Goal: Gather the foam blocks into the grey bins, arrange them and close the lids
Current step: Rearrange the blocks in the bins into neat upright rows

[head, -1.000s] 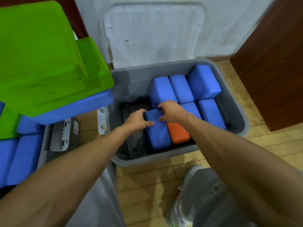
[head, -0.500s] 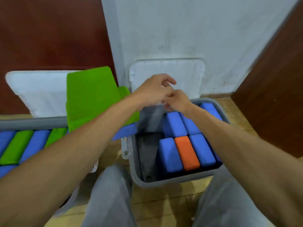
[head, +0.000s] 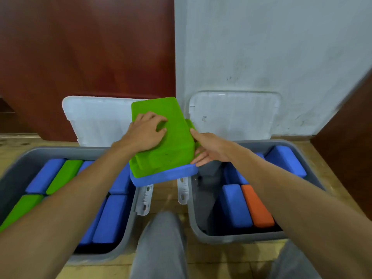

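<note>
I am pressing my left hand on the green block, fingers spread, and pinching its 3 o'clock edge with my right hand. It is lying 12-to-6 on a blue block, with the right grey bin at 5 o'clock.

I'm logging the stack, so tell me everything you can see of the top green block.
The top green block is a thick slab, foam by its look, with rounded corners and faint dark marks near its front. It lies tilted on a second green block, which lies on a blue block, by the right rim of the left bin. The left hand rests on its top; the right hand grips its right side, thumb on the upper edge.
</note>
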Motion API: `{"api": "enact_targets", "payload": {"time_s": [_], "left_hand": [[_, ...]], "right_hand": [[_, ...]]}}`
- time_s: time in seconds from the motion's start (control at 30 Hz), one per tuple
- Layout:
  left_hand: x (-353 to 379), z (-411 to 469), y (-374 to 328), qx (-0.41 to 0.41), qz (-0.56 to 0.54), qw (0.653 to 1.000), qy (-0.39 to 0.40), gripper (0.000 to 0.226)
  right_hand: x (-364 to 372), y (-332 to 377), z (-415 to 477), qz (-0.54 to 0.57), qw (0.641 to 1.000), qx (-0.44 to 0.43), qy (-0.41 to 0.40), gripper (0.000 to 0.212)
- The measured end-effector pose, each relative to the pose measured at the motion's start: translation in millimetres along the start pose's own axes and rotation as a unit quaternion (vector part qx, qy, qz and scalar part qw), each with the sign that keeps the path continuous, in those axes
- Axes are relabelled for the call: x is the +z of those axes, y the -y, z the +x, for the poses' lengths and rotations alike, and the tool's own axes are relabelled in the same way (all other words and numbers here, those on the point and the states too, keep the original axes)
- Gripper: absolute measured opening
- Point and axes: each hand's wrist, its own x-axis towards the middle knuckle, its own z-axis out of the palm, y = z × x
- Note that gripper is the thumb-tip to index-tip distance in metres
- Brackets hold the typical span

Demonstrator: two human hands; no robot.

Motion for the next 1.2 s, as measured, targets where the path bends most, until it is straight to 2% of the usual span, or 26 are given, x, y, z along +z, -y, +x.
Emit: {"api": "enact_targets", "payload": {"time_s": [0.17,0.27,0.37,0.47,0.5,0.57,0.63,0.73,0.8,0.87,0.93,0.97,1.03,1.13,1.2], "left_hand": [[-6.2,-10.2,-1.9,0.011,-0.018,1.000,0.014,0.063],[-18.6,-11.9,-8.7,0.004,-0.106,0.994,-0.006,0.065],[-32.3,-12.1,-22.4,0.005,-0.234,0.972,-0.019,0.071],[-37.1,-9.5,-47.5,0.021,-0.376,0.926,-0.010,0.095],[-36.0,-5.2,-57.2,0.032,-0.392,0.919,-0.014,0.106],[-33.0,5.6,-79.6,0.046,-0.410,0.911,-0.019,0.122],[-28.1,18.6,-103.8,0.066,-0.424,0.903,-0.012,0.128],[-18.3,31.1,-145.5,0.094,-0.449,0.889,-0.008,0.112],[-4.6,35.7,-168.8,0.083,-0.455,0.887,-0.010,0.107],[14.8,39.2,-186.2,0.058,-0.472,0.879,-0.009,0.103],[36.0,43.0,-198.1,0.045,-0.494,0.868,0.001,0.085],[44.8,41.9,-202.5,0.043,-0.493,0.869,0.015,0.077],[64.3,38.0,-206.9,0.039,-0.482,0.874,0.051,0.073],[93.5,29.7,-203.1,0.021,-0.480,0.874,0.080,0.083],[109.9,27.9,-196.0,-0.007,-0.495,0.865,0.078,0.078]], "right_hand": [[3.2,3.9,-4.6,0.134,0.991,-0.022,0.000,0.062],[2.2,13.0,-10.6,0.225,0.970,-0.086,0.028,0.057],[-5.5,26.3,-21.4,0.314,0.937,-0.153,0.018,0.049],[-32.2,35.3,-37.7,0.296,0.929,-0.221,-0.014,0.039],[-43.9,36.6,-44.4,0.282,0.927,-0.245,-0.014,0.043],[-69.4,35.5,-57.8,0.249,0.923,-0.292,-0.006,0.065],[-94.4,30.0,-70.5,0.208,0.918,-0.336,-0.012,0.079],[-129.2,14.3,-78.8,0.181,0.918,-0.349,-0.055,0.096],[-147.9,-0.4,-79.5,0.181,0.920,-0.334,-0.095,0.095],[-158.8,-15.7,-81.2,0.181,0.921,-0.316,-0.141,0.066],[-165.1,-31.0,-83.2,0.182,0.915,-0.298,-0.204,0.035],[-167.5,-38.5,-82.7,0.176,0.911,-0.287,-0.239,0.030],[-172.3,-54.2,-77.1,0.138,0.908,-0.263,-0.295,0.037],[-172.1,-72.2,-69.7,0.055,0.920,-0.220,-0.318,0.065],[-170.7,-80.0,-63.1,0.033,0.935,-0.204,-0.289,0.055]]}}
